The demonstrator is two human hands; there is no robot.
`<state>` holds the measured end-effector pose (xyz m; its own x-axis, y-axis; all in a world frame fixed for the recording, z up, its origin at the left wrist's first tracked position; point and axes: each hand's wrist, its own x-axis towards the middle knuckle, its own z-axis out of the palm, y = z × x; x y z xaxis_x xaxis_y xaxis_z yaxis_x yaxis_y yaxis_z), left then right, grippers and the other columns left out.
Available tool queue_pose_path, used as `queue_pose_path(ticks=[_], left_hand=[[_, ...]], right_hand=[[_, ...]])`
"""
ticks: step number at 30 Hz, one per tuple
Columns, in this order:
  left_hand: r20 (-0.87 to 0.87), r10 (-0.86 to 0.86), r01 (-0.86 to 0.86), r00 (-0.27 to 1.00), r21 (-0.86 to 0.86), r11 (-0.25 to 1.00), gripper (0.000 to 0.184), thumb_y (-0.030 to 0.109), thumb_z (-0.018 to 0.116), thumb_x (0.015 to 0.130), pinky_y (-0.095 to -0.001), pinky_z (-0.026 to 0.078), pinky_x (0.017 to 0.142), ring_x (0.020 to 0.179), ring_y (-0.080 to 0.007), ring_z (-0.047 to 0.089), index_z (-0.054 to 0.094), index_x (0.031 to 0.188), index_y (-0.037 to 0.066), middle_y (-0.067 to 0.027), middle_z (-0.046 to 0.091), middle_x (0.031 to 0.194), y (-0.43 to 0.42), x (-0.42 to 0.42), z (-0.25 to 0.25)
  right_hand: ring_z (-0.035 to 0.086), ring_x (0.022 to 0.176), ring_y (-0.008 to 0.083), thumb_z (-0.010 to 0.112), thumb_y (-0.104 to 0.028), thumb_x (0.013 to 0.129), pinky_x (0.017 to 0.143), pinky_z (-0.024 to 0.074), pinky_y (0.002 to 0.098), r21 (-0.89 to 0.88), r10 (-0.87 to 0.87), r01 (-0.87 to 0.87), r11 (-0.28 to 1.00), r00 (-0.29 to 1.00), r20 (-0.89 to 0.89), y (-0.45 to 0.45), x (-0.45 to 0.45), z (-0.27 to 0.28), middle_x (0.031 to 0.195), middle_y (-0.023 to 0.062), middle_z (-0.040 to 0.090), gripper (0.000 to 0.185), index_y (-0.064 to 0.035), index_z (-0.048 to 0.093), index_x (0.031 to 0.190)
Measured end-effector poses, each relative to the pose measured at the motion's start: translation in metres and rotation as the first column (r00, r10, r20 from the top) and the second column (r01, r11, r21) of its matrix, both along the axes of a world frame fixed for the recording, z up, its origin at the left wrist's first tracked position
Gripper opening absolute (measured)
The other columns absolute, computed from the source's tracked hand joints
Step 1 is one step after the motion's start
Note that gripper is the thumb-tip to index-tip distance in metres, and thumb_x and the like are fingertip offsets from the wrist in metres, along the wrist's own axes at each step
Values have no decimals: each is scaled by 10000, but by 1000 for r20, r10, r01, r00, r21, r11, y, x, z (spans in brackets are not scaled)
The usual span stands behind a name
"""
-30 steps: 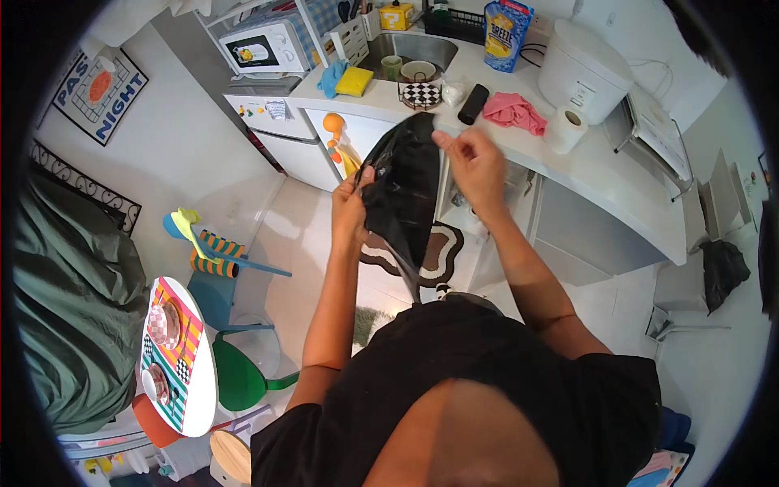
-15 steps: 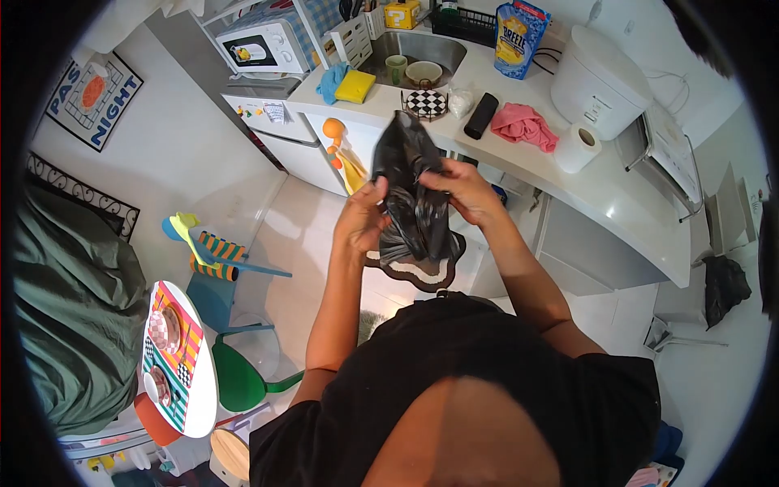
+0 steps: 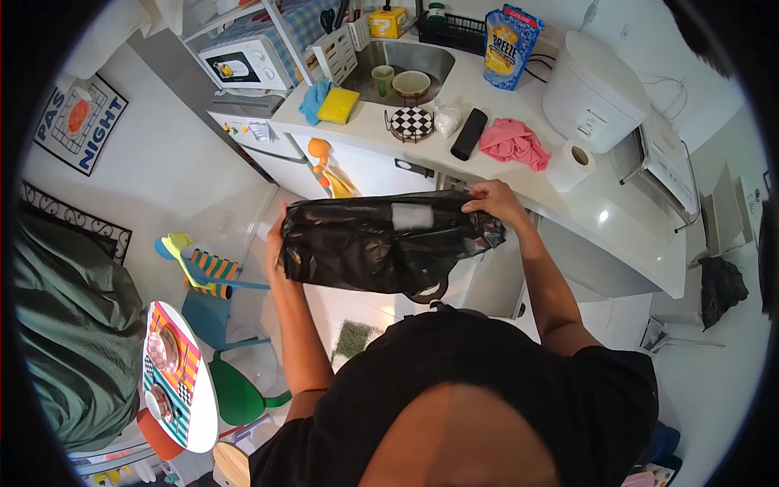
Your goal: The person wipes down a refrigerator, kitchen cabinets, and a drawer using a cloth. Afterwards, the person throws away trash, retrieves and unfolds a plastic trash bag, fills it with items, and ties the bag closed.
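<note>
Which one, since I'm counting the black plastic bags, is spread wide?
The wide black plastic bag spanning the left hand and right hand; the other black bag is bunched at far right, untouched.

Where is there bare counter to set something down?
The widest bare stretch of counter lies between the paper towel roll and the counter's curved end. A smaller patch separates the yellow sponge from the checkered trivet. Crowding runs from that trivet past the black roll to the pink cloth.
</note>
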<state>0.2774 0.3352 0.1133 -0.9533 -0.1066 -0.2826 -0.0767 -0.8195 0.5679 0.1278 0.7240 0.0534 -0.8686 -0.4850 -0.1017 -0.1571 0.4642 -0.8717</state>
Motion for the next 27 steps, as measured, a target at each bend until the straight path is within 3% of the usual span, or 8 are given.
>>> queue_pose_path(ticks=[1, 3, 6, 8, 11, 16, 20, 27], left_hand=[[76, 58, -54, 995, -56, 997, 391, 339, 538, 894, -366, 544, 732, 789, -262, 655, 618, 919, -43, -168, 662, 896, 1, 1, 12], [105, 59, -54, 993, -49, 997, 379, 325, 562, 883, -358, 549, 724, 785, -258, 659, 615, 918, -49, -163, 661, 902, 3, 3, 25], [14, 26, -20, 1000, -343, 939, 290, 245, 608, 863, -297, 548, 694, 756, -206, 658, 613, 910, -41, -130, 663, 870, 19, 8, 40], [-3, 8, -9, 1000, -410, 912, 253, 221, 615, 859, -278, 540, 682, 733, -183, 650, 616, 907, -27, -115, 661, 853, 29, 8, 39], [-35, 5, -21, 999, -496, 868, 159, 169, 633, 846, -219, 499, 617, 666, -114, 611, 618, 869, 12, -62, 650, 794, 47, 9, 53], [2, 35, -24, 999, -667, 745, 133, 144, 646, 838, -190, 444, 560, 607, -61, 545, 595, 805, 26, -8, 610, 716, 40, 18, 50], [8, 16, -6, 1000, -722, 692, 115, 110, 616, 853, -200, 460, 577, 606, -75, 550, 576, 868, 4, -21, 606, 738, 37, 18, 41], [74, 18, 27, 997, -569, 822, 172, 127, 578, 883, -196, 479, 562, 630, -80, 587, 583, 938, -36, -43, 630, 767, 45, 20, 34]], right_hand=[[603, 766, 146, 737, -205, 723, 707, 463, 256, 342, 108, -57, 938, 985, -132, -7, -11, 17, 816, 46, 635, 320, -50, 616, 976], [616, 796, 217, 790, -277, 643, 729, 470, 308, 15, -9, 10, 1000, 997, -76, -25, -63, 26, 872, 100, 640, 455, -74, 616, 1010], [594, 902, 276, 824, -306, 575, 806, 462, 360, -3, -93, 102, 995, 893, -440, -62, -121, 48, 1009, 138, 613, 650, -84, 561, 1127], [549, 1031, 276, 854, -316, 491, 880, 438, 368, 494, 101, 270, 826, 792, -602, -81, -154, 46, 1154, 159, 551, 868, -104, 467, 1239], [505, 1110, 315, 867, -295, 439, 928, 412, 407, 648, 209, 47, 760, 927, -312, -84, -193, 31, 1234, 169, 501, 995, -131, 394, 1299], [558, 1037, 346, 866, -267, 408, 870, 453, 453, 509, 270, -172, 843, 955, -124, -77, -219, 26, 1121, 183, 574, 834, -106, 545, 1161], [617, 733, 249, 814, -93, 454, 504, 529, 378, 334, 2, 76, 939, 974, -228, -71, -223, 21, 977, 124, 607, 635, -83, 582, 1045], [614, 731, 219, 781, -141, 528, 574, 526, 332, 248, 113, -53, 967, 966, -233, -53, -120, 114, 868, 92, 629, 516, -62, 596, 1004]])
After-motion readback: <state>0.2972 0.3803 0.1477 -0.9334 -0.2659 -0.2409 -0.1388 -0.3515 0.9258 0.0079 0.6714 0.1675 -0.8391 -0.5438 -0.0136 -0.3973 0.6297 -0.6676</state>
